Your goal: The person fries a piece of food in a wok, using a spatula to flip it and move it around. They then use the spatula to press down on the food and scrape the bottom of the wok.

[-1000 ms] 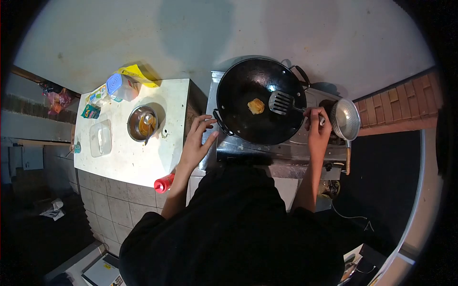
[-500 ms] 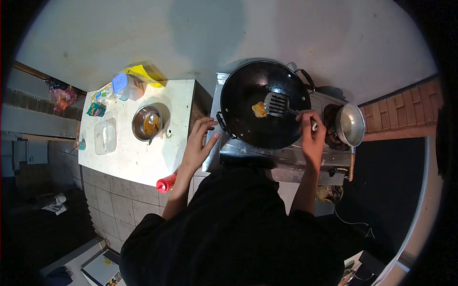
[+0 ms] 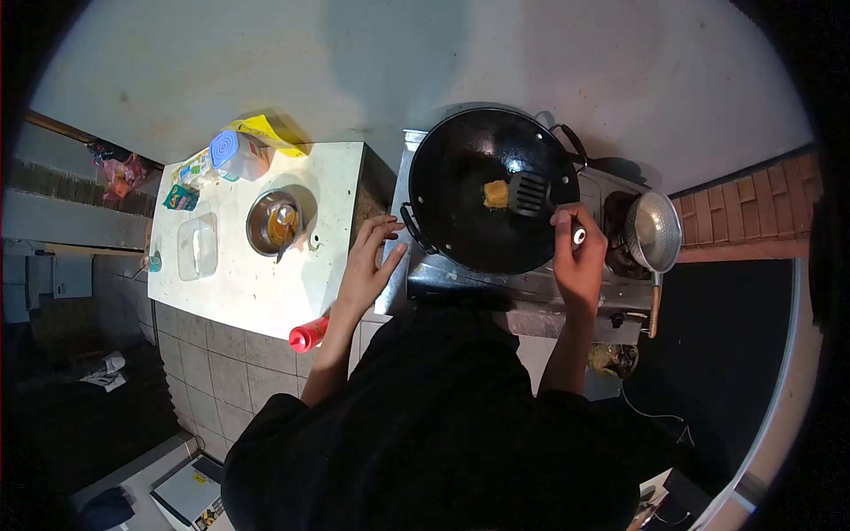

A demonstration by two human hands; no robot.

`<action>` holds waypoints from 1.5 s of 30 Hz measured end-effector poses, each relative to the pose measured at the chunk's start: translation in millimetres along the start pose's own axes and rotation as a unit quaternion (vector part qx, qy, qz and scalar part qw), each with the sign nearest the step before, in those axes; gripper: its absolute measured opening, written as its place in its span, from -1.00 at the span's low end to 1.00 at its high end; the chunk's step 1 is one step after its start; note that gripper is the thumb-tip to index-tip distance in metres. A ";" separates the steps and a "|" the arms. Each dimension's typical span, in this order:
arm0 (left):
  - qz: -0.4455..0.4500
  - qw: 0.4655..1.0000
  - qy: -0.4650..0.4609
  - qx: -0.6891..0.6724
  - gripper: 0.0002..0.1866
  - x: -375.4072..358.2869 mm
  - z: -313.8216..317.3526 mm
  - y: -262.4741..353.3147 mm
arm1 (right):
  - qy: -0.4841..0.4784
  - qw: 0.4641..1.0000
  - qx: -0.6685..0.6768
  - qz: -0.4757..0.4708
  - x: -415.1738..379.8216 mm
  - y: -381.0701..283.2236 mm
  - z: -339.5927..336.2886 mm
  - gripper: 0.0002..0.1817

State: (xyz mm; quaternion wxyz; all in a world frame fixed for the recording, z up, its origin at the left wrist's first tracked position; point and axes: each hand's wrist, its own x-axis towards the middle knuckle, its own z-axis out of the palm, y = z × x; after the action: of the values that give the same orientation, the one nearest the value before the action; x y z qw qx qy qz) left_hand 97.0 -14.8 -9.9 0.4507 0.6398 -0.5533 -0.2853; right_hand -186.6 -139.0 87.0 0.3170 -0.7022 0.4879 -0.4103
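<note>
Two bare hands work over a stove and the white counter just left of it, seen from above the person's dark-clad shoulders. Largest on the stove is a black wok, round and deep, sitting on the left burner with a loop handle at its near-left rim and another at its far-right rim. Right of the wok, a small silver saucepan stands on the other burner, its wooden handle pointing toward the person. On the counter sit a metal bowl holding brownish liquid and a utensil, a clear plastic box, a blue-lidded container beside a yellow packet, and a red bottle lying at the near edge. The right hand is closed around the handle of a slotted spatula, whose blade lies inside the wok, touching the right side of a small golden piece of food on the wok's floor. The left hand rests open, fingers spread, on the counter's right edge, its fingertips just beside the wok's near-left handle and holding nothing.
</note>
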 end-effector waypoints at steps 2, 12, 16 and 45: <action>0.001 1.000 -0.001 -0.001 -0.65 1.7 0.5 0.6 | 0.014 0.999 -0.030 -0.025 -0.4 2.1 0.7 -0.89; 0.028 1.000 -0.007 0.007 -0.65 6.9 10.0 6.5 | 0.000 0.999 -0.010 -0.034 -0.8 11.9 10.1 -0.92; 0.039 0.999 0.013 0.008 -0.66 4.5 7.8 10.2 | -0.018 0.997 0.038 -0.072 5.0 22.7 17.9 -0.91; 0.025 0.999 0.039 -0.015 -0.69 -15.9 -12.5 2.5 | -0.053 0.990 0.103 -0.074 -5.9 20.4 41.7 -0.93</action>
State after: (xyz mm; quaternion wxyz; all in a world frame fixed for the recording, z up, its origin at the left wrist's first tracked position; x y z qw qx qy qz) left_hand 103.2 3.9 -4.4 0.4885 0.6294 -0.5469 -0.2570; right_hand -159.5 -138.1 49.0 0.3818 -0.7206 0.3721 -0.4433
